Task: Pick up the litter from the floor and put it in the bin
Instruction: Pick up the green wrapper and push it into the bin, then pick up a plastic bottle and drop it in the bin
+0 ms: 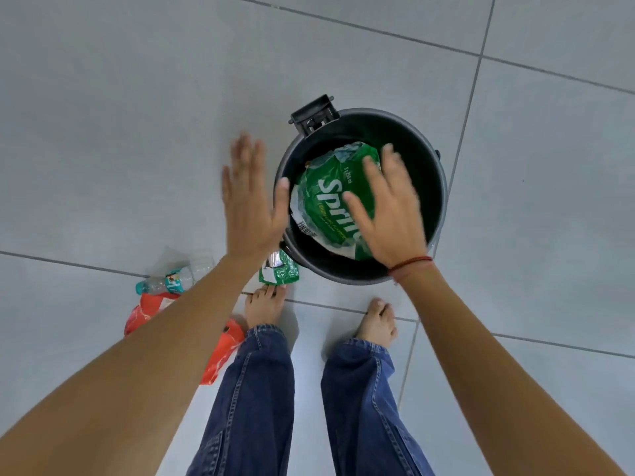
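A round dark bin [431, 173] stands open on the grey tiled floor. Inside it lies a crushed green Sprite bottle [326, 197]. My right hand [388, 209] hovers above the bin with fingers spread, holding nothing. My left hand [249, 201] is open just left of the bin's rim. On the floor lie a small green wrapper [280, 271] by my left foot, a clear plastic bottle [171, 281] with a teal cap, and a red-orange plastic bag [220, 355], partly hidden under my left forearm.
My bare feet [376, 324] stand just in front of the bin, legs in blue jeans. The bin's black pedal hinge [312, 115] sticks out at its far side. Grey tiles [103, 115] stretch all around.
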Demonstrator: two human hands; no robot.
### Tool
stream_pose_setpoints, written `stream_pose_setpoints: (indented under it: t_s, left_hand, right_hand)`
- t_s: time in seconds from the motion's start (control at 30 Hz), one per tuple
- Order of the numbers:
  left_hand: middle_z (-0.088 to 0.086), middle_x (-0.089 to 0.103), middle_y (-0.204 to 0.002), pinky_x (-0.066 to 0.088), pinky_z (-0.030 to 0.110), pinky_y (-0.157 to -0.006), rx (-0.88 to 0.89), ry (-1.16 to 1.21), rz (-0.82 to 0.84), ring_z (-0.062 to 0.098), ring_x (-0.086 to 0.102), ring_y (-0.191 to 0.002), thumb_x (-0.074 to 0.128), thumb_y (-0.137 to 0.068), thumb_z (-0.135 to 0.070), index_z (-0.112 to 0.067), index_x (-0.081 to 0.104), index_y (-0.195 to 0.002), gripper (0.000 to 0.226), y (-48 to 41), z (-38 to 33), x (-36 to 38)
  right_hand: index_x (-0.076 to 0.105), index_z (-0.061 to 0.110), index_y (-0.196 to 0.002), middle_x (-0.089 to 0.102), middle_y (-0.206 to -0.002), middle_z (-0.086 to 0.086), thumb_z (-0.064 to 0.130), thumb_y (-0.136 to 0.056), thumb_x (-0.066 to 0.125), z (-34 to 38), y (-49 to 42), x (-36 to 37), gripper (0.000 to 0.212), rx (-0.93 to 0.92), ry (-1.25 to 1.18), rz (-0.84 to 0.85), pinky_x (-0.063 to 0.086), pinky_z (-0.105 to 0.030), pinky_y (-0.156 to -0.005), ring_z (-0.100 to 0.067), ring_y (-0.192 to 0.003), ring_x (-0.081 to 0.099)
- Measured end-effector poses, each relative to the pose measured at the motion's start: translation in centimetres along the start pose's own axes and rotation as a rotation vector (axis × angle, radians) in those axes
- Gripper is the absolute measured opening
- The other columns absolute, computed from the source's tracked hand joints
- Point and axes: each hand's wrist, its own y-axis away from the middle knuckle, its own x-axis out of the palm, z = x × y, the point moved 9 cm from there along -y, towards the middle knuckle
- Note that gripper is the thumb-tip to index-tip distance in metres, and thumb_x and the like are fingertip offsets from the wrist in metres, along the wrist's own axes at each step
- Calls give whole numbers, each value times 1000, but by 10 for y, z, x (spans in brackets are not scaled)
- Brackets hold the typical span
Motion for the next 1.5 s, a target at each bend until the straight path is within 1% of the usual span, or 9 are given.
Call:
stream_pose_setpoints:
  t_s: [0.17,0.33,0.6,0.7,0.87,1.03,1.13,1.3,1.5]
  left_hand:
    - [15,0,-159,5,48,-117,-227,-188,81,28,-2,-146,32,-96,-51,-6,6,-150,75,55,96,-2]
    - [19,7,-158,8,53,-115,-79,-563,484,33,6,-146,72,-76,-43,1,12,-149,104,117,178,25]
    - [18,29,-151,13,51,-116,-118,-941,688,32,19,-144,71,-79,-25,-4,21,-147,88,132,249,54]
    - [18,57,-124,20,54,-113,-79,-901,647,34,49,-123,74,-76,-27,-2,46,-132,67,122,246,66]
    - [28,54,-110,44,59,-91,-244,-441,296,45,57,-97,72,-79,-32,3,45,-126,64,87,190,34]
    - [3,49,-111,44,16,-77,-159,83,-279,0,48,-96,58,-85,-54,4,38,-131,76,39,69,-44]
    - [1,49,-113,36,-5,-77,-13,242,-379,-10,41,-91,55,-88,-52,8,36,-132,77,17,-8,-63]
    - [8,46,-123,49,33,-85,-26,94,-11,14,50,-101,50,-84,-61,-8,24,-145,85,-6,-68,-10]
    - [2,41,-113,50,39,-85,-201,282,-364,13,48,-98,45,-95,-42,-8,39,-136,53,31,18,-25]
  right_hand:
    - [13,4,-149,9,-157,-21,55,-95,30,-53,-7,-34,76,146,254,-137,5,-52,-117,-34,-145,5]
    - [7,2,-148,5,-158,-20,58,-95,29,-73,-13,-19,80,113,330,-90,1,-51,-117,-32,-146,1]
    - [9,1,-148,8,-156,-24,60,-95,27,-74,-14,-20,81,64,331,-216,1,-52,-116,-36,-145,4]
    - [9,1,-148,7,-156,-23,60,-94,27,-74,-14,-19,81,58,337,-228,1,-52,-116,-36,-145,4]
    - [9,2,-148,6,-157,-22,59,-94,29,-73,-14,-21,81,84,350,-200,1,-51,-116,-35,-145,3]
    - [10,3,-148,7,-157,-21,59,-95,30,-73,-15,-21,80,104,343,-176,1,-49,-117,-33,-146,3]
    - [11,3,-149,8,-157,-20,59,-95,28,-74,-15,-21,79,108,347,-177,3,-49,-117,-33,-146,5]
    - [12,3,-148,9,-157,-20,59,-95,26,-75,-15,-21,79,111,340,-176,3,-49,-117,-33,-146,6]
    - [12,3,-148,10,-157,-21,59,-95,26,-76,-14,-22,79,101,335,-184,2,-49,-117,-33,-146,6]
